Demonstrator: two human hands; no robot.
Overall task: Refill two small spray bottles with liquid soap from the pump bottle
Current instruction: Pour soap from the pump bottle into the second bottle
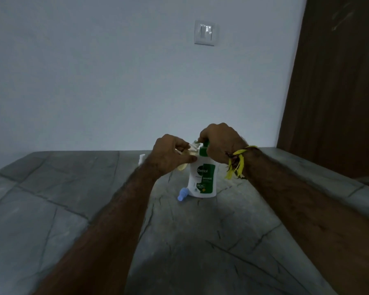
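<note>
Head view: on the gray table (200,241) stands the Dettol pump bottle (202,179). The right hand (221,143) grips its pump. The left hand (170,154) holds a small spray bottle (186,155) tilted at the spout. Soap could miss and spill if the bottle slips.

I see both forearms stretched forward, my right hand (219,143) clamped down over the top of the Dettol pump bottle (202,177), my left hand (170,154) pinched closed just left of its nozzle.
</note>
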